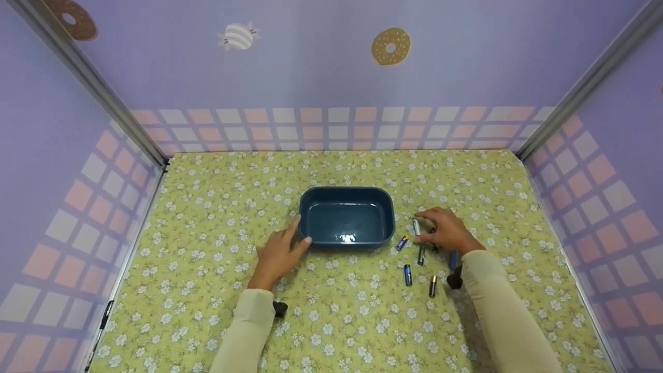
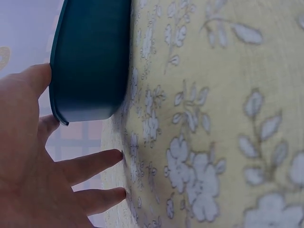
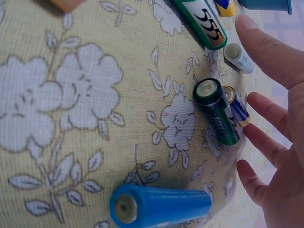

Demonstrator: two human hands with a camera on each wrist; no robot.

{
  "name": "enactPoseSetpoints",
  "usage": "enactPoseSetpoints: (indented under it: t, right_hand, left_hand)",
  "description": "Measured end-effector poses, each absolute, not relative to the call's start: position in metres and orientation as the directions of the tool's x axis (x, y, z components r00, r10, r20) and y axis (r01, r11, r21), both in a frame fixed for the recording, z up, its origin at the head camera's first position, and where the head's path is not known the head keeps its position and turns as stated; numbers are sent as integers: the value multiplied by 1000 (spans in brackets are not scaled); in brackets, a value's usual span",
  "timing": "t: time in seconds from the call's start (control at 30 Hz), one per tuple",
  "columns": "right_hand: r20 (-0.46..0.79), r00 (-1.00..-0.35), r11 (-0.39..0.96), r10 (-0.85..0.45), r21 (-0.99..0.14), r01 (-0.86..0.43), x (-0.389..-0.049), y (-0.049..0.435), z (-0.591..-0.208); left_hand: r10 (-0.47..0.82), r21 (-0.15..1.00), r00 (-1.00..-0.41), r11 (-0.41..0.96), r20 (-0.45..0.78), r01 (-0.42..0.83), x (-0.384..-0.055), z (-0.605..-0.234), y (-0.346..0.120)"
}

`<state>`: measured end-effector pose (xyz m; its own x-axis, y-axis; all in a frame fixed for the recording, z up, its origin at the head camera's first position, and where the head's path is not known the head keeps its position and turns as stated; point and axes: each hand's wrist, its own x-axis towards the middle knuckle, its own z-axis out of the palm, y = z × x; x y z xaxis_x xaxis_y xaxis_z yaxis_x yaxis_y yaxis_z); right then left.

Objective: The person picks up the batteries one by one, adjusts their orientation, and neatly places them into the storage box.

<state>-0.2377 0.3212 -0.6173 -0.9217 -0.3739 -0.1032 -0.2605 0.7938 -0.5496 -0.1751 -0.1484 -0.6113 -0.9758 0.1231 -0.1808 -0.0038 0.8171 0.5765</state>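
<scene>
A dark blue rectangular bin (image 1: 347, 244) stands upright on the table. My left hand (image 1: 279, 255) is at its left side, thumb and index finger touching the rim at the near-left corner, the other fingers spread toward the cloth. My right hand (image 1: 449, 230) is low over several batteries, fingers apart. Between its thumb and index finger lies a silvery-white battery (image 3: 240, 58). A green battery marked 555 (image 3: 204, 23) lies close to the thumb. Under the fingers are a dark green battery (image 3: 216, 111) and a small blue-and-gold battery (image 3: 237, 107), mostly hidden in the head view.
Nearer my body lie a blue battery (image 1: 407, 274) and a black-and-gold battery (image 1: 432, 286). Another blue battery (image 1: 453, 260) lies beside my right wrist. A purple-and-yellow battery (image 1: 402, 242) is by the bin's near-right corner. Purple walls (image 1: 331, 67) enclose the flowered tablecloth (image 1: 207, 207).
</scene>
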Motion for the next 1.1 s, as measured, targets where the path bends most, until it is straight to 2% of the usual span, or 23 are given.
enactPoseSetpoints:
  t: [0.6, 1.1]
  right_hand:
    - [-130, -935, 822, -331, -526, -217, -240, 322, -620]
    - [-129, -944, 803, -305, -567, -182, -242, 315, -620]
  left_hand:
    - [106, 594, -978, 804, -182, -23, -172, -611, -146]
    - [103, 578, -977, 815, -187, -25, -176, -614, -149]
